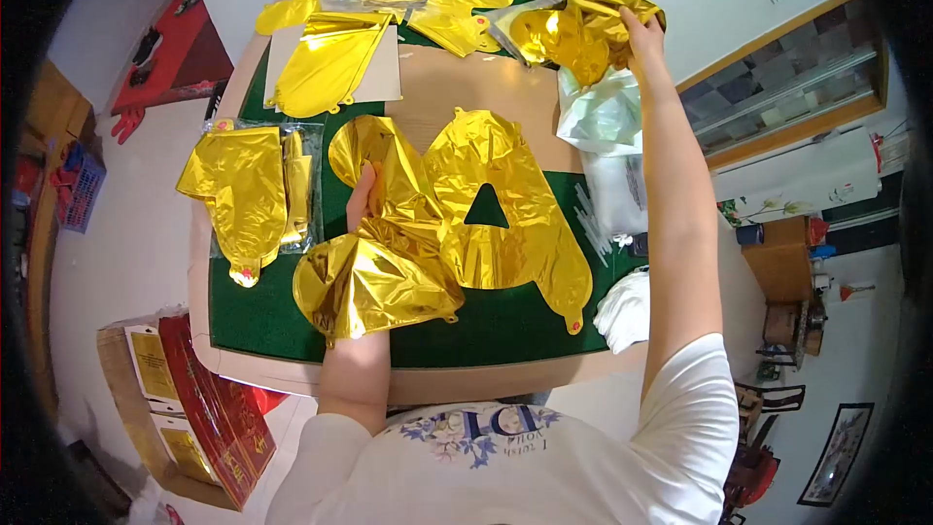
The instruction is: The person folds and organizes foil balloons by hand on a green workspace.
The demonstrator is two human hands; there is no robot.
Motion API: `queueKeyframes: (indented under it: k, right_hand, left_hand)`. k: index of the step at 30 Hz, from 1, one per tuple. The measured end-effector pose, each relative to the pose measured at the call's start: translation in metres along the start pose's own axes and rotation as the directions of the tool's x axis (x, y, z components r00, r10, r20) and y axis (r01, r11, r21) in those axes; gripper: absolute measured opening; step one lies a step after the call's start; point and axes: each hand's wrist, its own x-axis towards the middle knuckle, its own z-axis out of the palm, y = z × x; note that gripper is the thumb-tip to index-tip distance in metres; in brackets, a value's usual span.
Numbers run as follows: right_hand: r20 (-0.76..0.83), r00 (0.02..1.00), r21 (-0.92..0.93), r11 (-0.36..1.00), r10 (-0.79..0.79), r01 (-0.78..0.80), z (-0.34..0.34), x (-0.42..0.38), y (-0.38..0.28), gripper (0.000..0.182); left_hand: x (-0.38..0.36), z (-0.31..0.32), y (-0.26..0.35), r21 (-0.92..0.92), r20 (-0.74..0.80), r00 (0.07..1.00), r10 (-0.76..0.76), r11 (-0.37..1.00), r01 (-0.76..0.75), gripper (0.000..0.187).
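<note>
A crumpled gold foil balloon lies over my left hand, with the thumb on top and the other fingers hidden beneath the foil. Beside it, a flat gold letter A foil balloon rests on the green mat, its tail pointing toward me. My right hand reaches to the far right corner and grips the edge of another gold foil balloon, which is folded and bunched. Under that one are a clear plastic bag and a pale plastic bag.
More flat gold balloons lie at the back left, partly on cardboard. A gold balloon sits on clear packaging at the left. At the right are thin clear straws and white cloth. An open carton stands on the floor.
</note>
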Motion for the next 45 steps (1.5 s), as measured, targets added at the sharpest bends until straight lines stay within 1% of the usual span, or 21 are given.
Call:
queueKeyframes:
  k: [4, 8, 10, 11, 13, 14, 16, 18, 20, 21, 23, 25, 26, 30, 33, 36, 38, 40, 42, 44, 45]
  right_hand:
    - [0.182, 0.982, 0.026, 0.999, -0.048, 0.043, -0.005, 0.007, 0.03, 0.041]
    - [-0.058, 0.989, -0.274, 0.95, 0.137, -0.148, -0.005, -0.024, 0.037, 0.051]
    - [-0.194, 0.941, -0.375, 0.907, -0.279, 0.192, 0.002, -0.057, 0.04, 0.046]
    - [-0.103, 0.937, -0.235, 0.924, -0.332, 0.302, 0.003, -0.076, 0.048, 0.041]
    - [0.122, 0.985, -0.17, 0.975, -0.122, 0.142, 0.01, -0.161, 0.013, 0.035]
    - [0.188, 0.971, -0.105, 0.98, -0.146, 0.168, 0.011, -0.188, 0.023, 0.03]
    - [0.48, 0.86, 0.054, 0.973, 0.171, -0.224, 0.004, -0.259, 0.014, 0.026]
    - [0.649, 0.717, -0.001, 0.942, 0.255, -0.335, -0.006, -0.309, 0.013, 0.027]
    - [0.564, 0.688, 0.078, 0.8, 0.457, -0.595, -0.005, -0.352, -0.007, 0.024]
    - [0.564, 0.688, 0.079, 0.799, 0.457, -0.596, -0.009, -0.364, -0.01, 0.024]
    - [0.251, 0.967, -0.056, 0.998, 0.053, -0.04, -0.017, -0.381, -0.015, 0.023]
    - [0.242, 0.97, -0.084, 0.996, -0.004, 0.025, -0.022, -0.389, -0.027, 0.027]
    - [0.261, 0.965, -0.154, 0.988, 0.013, 0.029, -0.024, -0.393, -0.031, 0.03]
    - [0.545, 0.764, 0.071, 0.889, 0.346, -0.453, -0.008, -0.419, -0.036, 0.059]
    - [0.497, 0.777, 0.071, 0.875, 0.386, -0.48, 0.0, -0.434, -0.036, 0.056]
    - [0.514, 0.684, 0.381, 0.577, 0.517, -0.722, -0.003, -0.438, -0.014, 0.05]
    - [0.609, 0.569, 0.529, 0.251, 0.553, -0.811, -0.011, -0.437, 0.008, 0.045]
    - [0.589, 0.583, 0.552, 0.249, 0.559, -0.796, -0.022, -0.443, 0.025, 0.043]
    - [0.499, 0.598, 0.498, 0.357, 0.627, -0.79, -0.047, -0.451, 0.033, 0.041]
    - [0.382, 0.593, 0.332, 0.494, 0.708, -0.804, -0.063, -0.451, 0.018, 0.036]
    - [0.232, 0.771, 0.157, 0.76, 0.593, -0.631, -0.079, -0.453, 0.03, 0.035]
  left_hand:
    - [-0.003, -0.002, 0.006, -0.125, 0.196, 0.96, -0.199, 0.966, 0.225, 0.043]
    - [0.009, -0.019, 0.0, -0.033, 0.23, 0.965, -0.129, 0.99, 0.141, 0.042]
    - [-0.003, 0.01, -0.003, 0.029, 0.029, 0.999, -0.029, 0.999, 0.028, 0.041]
    - [-0.001, 0.008, -0.003, 0.047, -0.015, 0.999, -0.03, 0.998, 0.03, 0.041]
    - [0.002, 0.002, -0.004, 0.064, -0.063, 0.998, -0.031, 0.997, 0.035, 0.041]
    - [0.003, -0.004, -0.006, -0.024, 0.075, 0.995, -0.073, 0.997, 0.075, 0.045]
    - [0.006, -0.013, -0.009, -0.18, 0.352, 0.929, -0.113, 0.966, 0.186, 0.052]
    - [-0.001, 0.008, -0.005, -0.005, 0.261, 0.95, -0.169, 0.984, 0.176, 0.039]
    - [-0.004, 0.022, -0.013, 0.115, 0.094, 0.978, -0.184, 0.978, 0.173, 0.036]
    - [-0.006, 0.03, -0.024, 0.155, -0.058, 0.998, -0.029, 0.987, 0.038, 0.034]
    - [-0.004, 0.029, -0.025, 0.321, -0.074, 0.997, -0.028, 0.946, 0.051, 0.032]
    - [-0.012, 0.052, -0.031, 0.574, -0.146, 0.989, -0.035, 0.811, 0.113, 0.033]
    - [0.007, 0.014, -0.02, 0.852, -0.268, 0.955, -0.127, 0.431, 0.297, 0.036]
    - [-0.008, 0.016, -0.025, 0.837, -0.214, 0.87, -0.444, 0.376, 0.398, 0.047]
    - [-0.004, 0.005, -0.035, 0.688, 0.411, 0.619, -0.669, 0.674, 0.271, 0.073]
    - [-0.013, 0.019, -0.047, 0.642, 0.542, 0.583, -0.605, 0.746, 0.176, 0.076]
    - [-0.016, 0.025, -0.048, 0.634, 0.514, 0.616, -0.597, 0.748, 0.196, 0.074]
    - [-0.008, 0.028, -0.047, 0.682, 0.426, 0.757, -0.495, 0.726, 0.09, 0.085]
    - [0.001, 0.026, -0.03, 0.727, 0.37, 0.823, -0.432, 0.686, 0.033, 0.06]
    - [0.02, 0.01, -0.023, 0.999, 0.016, 0.998, -0.061, 0.039, -0.013, 0.034]
    - [0.021, 0.004, -0.024, 0.999, 0.01, 0.998, -0.059, 0.045, -0.008, 0.034]
